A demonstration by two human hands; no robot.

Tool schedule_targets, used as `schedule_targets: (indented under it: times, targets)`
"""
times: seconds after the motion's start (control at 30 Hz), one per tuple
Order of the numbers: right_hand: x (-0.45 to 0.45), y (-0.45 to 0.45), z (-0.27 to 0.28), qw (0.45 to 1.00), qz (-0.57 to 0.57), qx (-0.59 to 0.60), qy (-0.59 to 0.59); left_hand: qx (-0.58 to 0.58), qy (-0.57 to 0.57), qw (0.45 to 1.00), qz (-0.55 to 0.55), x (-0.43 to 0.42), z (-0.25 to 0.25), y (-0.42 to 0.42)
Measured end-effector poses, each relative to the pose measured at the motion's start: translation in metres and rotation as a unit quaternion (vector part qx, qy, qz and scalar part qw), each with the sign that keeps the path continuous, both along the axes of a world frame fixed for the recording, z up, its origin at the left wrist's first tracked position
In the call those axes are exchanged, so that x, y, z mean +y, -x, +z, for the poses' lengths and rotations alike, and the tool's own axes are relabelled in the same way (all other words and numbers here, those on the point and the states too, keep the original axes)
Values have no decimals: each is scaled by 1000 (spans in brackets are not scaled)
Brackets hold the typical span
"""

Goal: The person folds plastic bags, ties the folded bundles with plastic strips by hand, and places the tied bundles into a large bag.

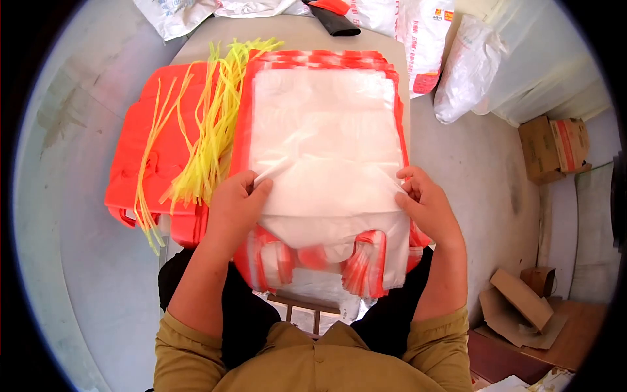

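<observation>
A stack of red-edged plastic bags (326,137) lies in front of me, with a whitish translucent bag on top. My left hand (240,206) pinches the left edge of that top bag between thumb and fingers. On the other side, my right hand (423,199) pinches its right edge at about the same height. The bag's surface creases between the two hands. Handle ends (366,264) of the bags hang over the near edge, toward my lap. Left of the stack, a bundle of yellow strips (212,130) lies partly over a pile of red bags (137,137).
White sacks (428,39) lie beyond the table (222,31), and a dark tube-like object (336,21) rests at its far edge. Cardboard boxes (545,150) stand at the right. Opened cardboard (522,313) lies at the lower right.
</observation>
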State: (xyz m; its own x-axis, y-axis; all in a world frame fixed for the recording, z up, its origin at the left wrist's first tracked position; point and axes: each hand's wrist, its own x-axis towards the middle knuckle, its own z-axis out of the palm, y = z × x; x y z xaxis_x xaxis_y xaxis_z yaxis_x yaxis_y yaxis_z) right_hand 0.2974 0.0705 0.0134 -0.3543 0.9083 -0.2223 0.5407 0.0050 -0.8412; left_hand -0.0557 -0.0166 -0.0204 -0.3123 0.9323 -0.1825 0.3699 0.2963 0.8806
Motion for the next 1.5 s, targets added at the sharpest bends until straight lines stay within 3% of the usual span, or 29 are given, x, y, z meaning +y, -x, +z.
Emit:
schedule_targets:
  times: [0.23,0.33,0.43,0.53,0.83,1.03,1.13,1.23,1.33,1.43,1.5]
  targets:
    - [-3,2,-10,995,-2,-15,-98,-19,4,1000,20,-9,17,-3]
    - [-7,3,-1,996,9,-30,-82,-2,-35,997,-61,-20,18,2]
    - [-9,1,7,995,54,-30,-75,12,48,991,-124,-23,35,2]
    - [-13,5,12,991,71,-47,-108,-24,12,994,-106,-26,25,1]
    - [-9,10,0,951,97,-128,-263,192,-113,965,-140,-24,21,0]
    - [-8,12,3,922,104,-166,-334,240,-186,945,-119,-22,16,1]
    - [-5,10,3,926,106,-138,-335,275,-203,934,-101,-21,14,3]
    - [4,2,2,934,122,-62,-330,314,-293,898,-94,-17,18,4]
    - [8,-8,0,953,111,84,-268,145,-349,918,-122,-12,8,13]
    - [-1,-15,3,977,3,213,-17,-125,-192,971,-76,-26,6,9]
    - [1,-10,0,984,-34,177,3,-105,-138,983,-57,-24,4,8]
